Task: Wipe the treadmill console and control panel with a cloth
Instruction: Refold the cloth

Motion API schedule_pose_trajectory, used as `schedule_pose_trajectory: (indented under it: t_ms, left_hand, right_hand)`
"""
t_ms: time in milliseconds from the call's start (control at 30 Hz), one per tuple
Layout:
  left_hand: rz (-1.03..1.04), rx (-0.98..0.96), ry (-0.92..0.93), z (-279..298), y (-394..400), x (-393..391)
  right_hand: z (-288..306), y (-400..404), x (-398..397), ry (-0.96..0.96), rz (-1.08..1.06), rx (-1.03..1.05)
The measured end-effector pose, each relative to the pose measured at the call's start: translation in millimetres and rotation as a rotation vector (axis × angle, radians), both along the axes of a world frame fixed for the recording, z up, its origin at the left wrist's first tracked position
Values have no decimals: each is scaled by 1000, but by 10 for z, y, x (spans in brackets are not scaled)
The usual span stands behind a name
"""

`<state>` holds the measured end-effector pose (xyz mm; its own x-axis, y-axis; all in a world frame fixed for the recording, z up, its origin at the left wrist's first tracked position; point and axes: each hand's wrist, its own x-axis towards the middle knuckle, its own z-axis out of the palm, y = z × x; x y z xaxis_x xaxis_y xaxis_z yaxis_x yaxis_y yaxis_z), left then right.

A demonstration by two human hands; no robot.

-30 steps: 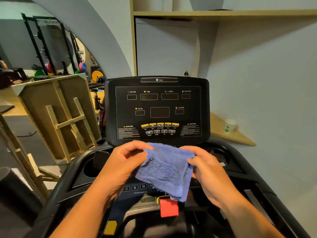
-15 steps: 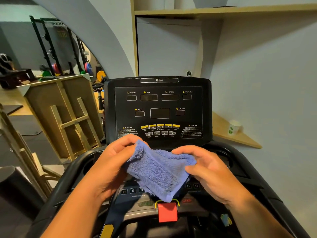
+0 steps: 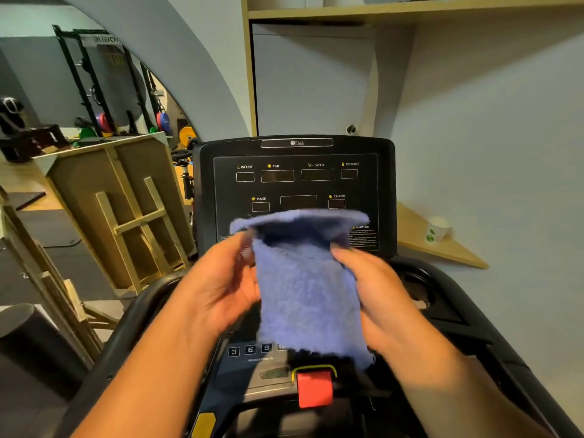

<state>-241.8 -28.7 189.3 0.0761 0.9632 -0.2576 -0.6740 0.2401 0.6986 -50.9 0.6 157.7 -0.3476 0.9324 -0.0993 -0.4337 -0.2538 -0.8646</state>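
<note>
While held up, fluffy blue cloth point(image 3: 303, 289).

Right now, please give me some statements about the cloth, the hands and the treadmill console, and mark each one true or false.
1. Both hands hold the blue cloth. True: the left hand and the right hand each grip one side of it.
2. The cloth lies flat on the console. False: it hangs between the hands, in front of the console's lower part.
3. The console displays are lit with numbers. False: all windows are dark.
4. A red safety clip sits below the cloth. True.
5. A paper cup stands on the wooden shelf to the right. True.
6. The cloth covers the TIME label. False: it is visible above the cloth.
</note>
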Motion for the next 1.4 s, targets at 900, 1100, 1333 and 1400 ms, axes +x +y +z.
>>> schedule_pose_trajectory:
  t_ms: [900, 1100, 1333, 1400]
  left_hand:
    - [169, 487, 1592, -631, -75, -266]
    - [-47, 568, 1697, -644, -15, -380]
    - [-631, 490, 1251, -554, 237, -69]
    - [-707, 449, 1179, -578, 297, 5]
  right_hand:
    - [-369, -98, 135, -843, -290, 569]
    - [-244, -80, 138, -990, -210, 720]
    - [-7, -32, 104, -873, 61, 634]
    - [4, 9, 106, -780, 57, 569]
